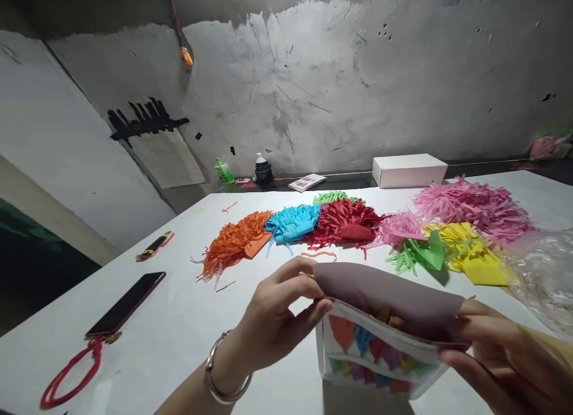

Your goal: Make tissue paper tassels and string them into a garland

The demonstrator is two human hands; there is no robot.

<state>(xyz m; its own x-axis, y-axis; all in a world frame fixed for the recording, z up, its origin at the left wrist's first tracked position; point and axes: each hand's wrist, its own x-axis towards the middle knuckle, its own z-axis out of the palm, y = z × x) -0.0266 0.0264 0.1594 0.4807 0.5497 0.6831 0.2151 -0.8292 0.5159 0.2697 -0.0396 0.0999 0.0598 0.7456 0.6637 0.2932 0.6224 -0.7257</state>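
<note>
The packet [373, 349] runs lengthwise left to right, opening upward.

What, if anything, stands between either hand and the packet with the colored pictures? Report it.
Nothing visible does: the left hand and right hand each grip the packet near its opening. The red fringed paper lies beyond it on the table.
</note>
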